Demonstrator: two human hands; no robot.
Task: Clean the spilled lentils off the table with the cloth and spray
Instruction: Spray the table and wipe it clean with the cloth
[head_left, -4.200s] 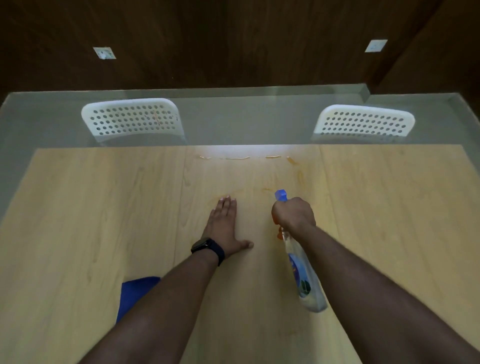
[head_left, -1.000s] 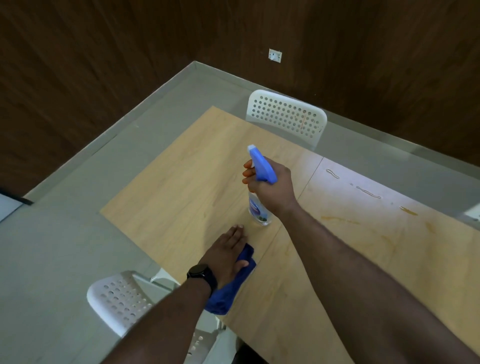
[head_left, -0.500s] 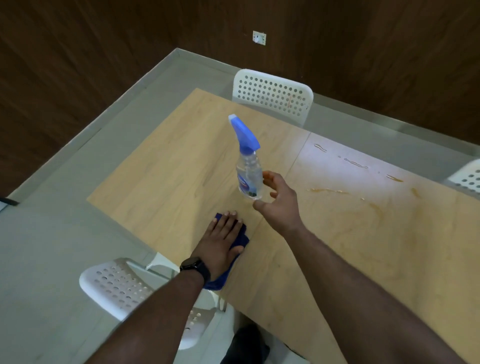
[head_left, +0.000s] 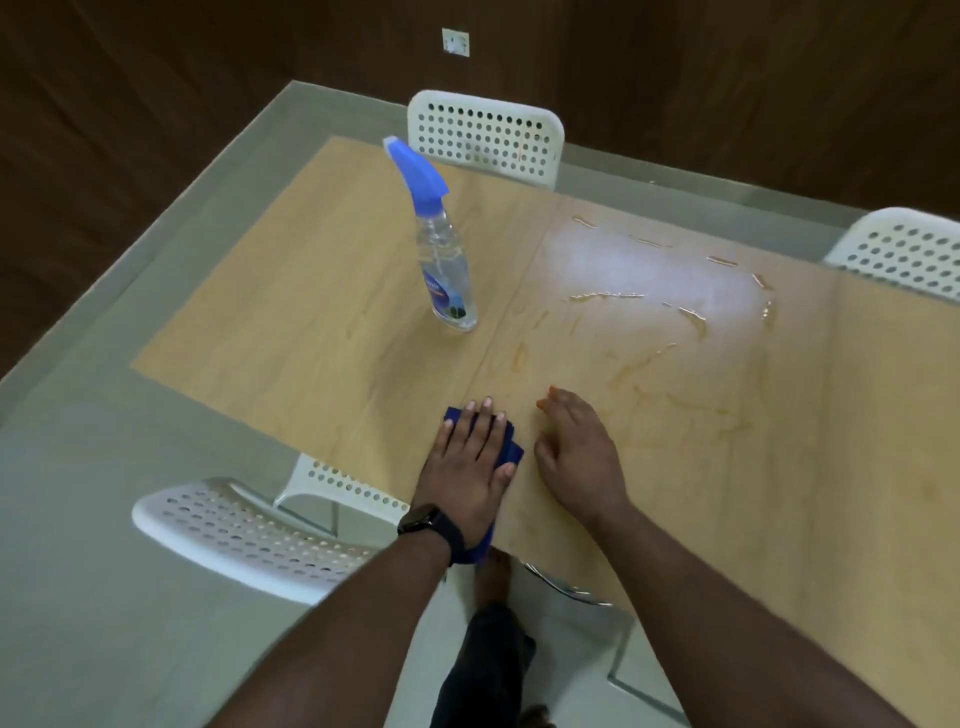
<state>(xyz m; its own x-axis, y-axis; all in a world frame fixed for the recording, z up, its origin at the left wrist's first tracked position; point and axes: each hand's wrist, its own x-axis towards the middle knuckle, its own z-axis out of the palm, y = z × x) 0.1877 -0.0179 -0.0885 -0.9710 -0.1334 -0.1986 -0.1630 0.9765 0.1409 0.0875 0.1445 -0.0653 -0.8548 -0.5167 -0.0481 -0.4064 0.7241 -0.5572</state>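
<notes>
A: Where do things stand?

B: The left hand (head_left: 470, 470) lies flat, fingers straight, pressing the blue cloth (head_left: 511, 451) onto the table (head_left: 322, 332) near its front edge. The right hand (head_left: 574, 452) sits just beside it, loosely curved and holding nothing; whether it touches the wood I cannot tell.

A: And the spray?

B: The spray bottle (head_left: 444, 260) stands upright by itself, well apart from both hands, toward the far left part of the tabletop.

A: The mess itself?

B: Yellowish wet streaks (head_left: 691, 317) curve across the middle and right of the table, past the right hand (thin smears and trails more than whole lentils, as far as I can make out). The cloth is not on them yet.

A: What could go wrong from here?

B: A few things, I'd guess. The cloth is bunched small under the palm, and part of it hangs over the table edge; a sweep with that little surface may only smear the streaks wider. A broad sweep to the left could also catch the bottle, which is tall and narrow and would tip easily. And pushing the residue toward the near edge would likely drop it onto the white chair (head_left: 249, 535) tucked just below or onto the floor (head_left: 104, 623).
</notes>
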